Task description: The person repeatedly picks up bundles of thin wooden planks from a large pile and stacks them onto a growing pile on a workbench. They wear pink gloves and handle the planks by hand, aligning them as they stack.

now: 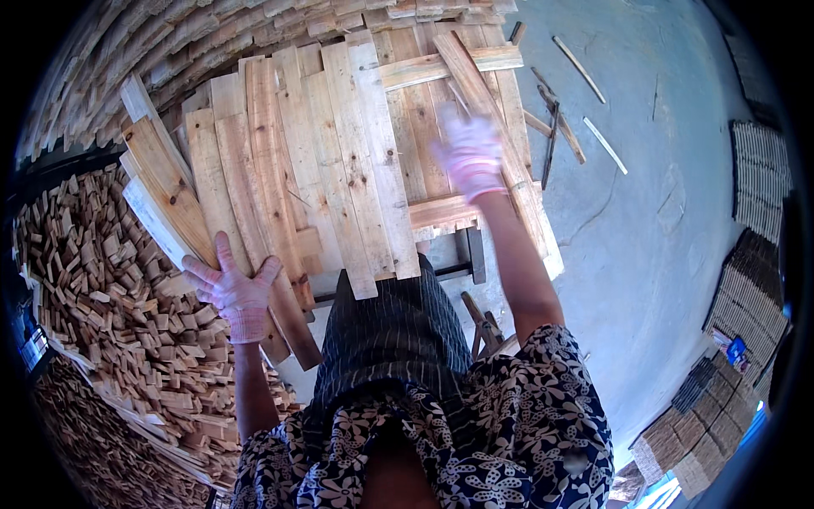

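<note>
My left hand (229, 284), in a pale pinkish work glove, lies with spread fingers on the lower ends of several wooden boards (174, 199) at the left side of the stack. Higher up on the right, my right hand (471, 157), gloved the same way, is smeared by motion, and its fingers do not show clearly. It is over the right part of the stack, beside a slanting narrow board (483, 85). Between the hands, long pale planks (339, 153) lie side by side, their lower ends uneven. A crosswise board (441, 212) shows below my right hand.
A large heap of short wood offcuts (127, 280) fills the left. Rows of stacked boards (195, 42) stand at the far side. Loose sticks (579, 68) lie on the grey floor (636, 195) to the right. Bundled stacks (759, 178) line the right edge. A dark metal frame (471, 254) supports the planks.
</note>
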A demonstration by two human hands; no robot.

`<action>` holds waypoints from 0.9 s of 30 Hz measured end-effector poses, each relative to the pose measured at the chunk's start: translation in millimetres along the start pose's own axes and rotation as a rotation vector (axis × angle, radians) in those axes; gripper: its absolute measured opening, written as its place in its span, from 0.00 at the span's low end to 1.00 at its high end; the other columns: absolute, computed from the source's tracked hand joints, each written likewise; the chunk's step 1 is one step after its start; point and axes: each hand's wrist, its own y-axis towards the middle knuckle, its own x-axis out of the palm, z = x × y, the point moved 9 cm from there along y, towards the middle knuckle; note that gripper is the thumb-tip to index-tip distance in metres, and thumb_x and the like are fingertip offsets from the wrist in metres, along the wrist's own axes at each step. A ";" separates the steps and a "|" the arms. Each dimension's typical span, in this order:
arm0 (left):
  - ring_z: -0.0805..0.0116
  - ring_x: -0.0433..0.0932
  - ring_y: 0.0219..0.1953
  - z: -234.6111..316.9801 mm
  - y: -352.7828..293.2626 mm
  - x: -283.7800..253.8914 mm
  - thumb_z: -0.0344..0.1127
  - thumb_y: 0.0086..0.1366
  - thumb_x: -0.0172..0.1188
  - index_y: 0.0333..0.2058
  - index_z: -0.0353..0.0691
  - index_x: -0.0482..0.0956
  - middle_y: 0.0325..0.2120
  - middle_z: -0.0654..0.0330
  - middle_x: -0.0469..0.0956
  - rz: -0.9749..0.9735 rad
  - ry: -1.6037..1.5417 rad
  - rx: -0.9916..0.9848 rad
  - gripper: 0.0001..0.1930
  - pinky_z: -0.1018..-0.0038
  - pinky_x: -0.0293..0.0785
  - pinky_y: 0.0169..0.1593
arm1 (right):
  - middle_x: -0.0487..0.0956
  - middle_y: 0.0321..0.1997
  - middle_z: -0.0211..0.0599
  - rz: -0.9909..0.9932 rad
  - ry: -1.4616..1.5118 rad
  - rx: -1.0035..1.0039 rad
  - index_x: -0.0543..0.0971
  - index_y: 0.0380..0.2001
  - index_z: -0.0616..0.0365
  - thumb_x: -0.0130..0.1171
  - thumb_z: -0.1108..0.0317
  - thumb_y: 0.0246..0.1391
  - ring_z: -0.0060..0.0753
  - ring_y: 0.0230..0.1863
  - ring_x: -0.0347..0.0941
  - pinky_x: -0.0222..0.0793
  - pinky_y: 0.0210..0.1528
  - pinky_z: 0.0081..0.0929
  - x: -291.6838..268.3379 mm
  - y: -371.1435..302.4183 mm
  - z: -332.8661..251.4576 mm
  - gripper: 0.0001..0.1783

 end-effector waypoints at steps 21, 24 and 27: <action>0.14 0.34 0.72 -3.1 0.9 4.1 0.78 0.46 0.69 0.74 0.74 0.52 0.73 0.28 0.33 0.049 0.040 0.028 0.58 0.22 0.43 0.67 | 0.74 0.56 0.58 0.074 0.431 -0.144 0.59 0.74 0.38 0.67 0.49 0.55 0.64 0.58 0.72 0.67 0.62 0.53 28.7 -81.7 121.3 0.47; 0.13 0.34 0.71 -3.2 2.0 5.7 0.78 0.46 0.68 0.74 0.75 0.52 0.72 0.27 0.35 0.059 0.037 0.048 0.58 0.21 0.42 0.66 | 0.73 0.57 0.61 -0.076 0.489 -0.037 0.56 0.75 0.41 0.65 0.49 0.57 0.62 0.58 0.72 0.70 0.61 0.48 35.9 -46.7 80.5 0.47; 0.14 0.33 0.72 0.9 6.1 2.4 0.76 0.46 0.70 0.73 0.75 0.52 0.73 0.27 0.35 0.052 0.042 0.028 0.57 0.24 0.43 0.67 | 0.71 0.57 0.60 -0.068 0.372 0.050 0.53 0.75 0.41 0.62 0.51 0.59 0.63 0.56 0.73 0.72 0.58 0.51 47.6 -6.5 39.7 0.45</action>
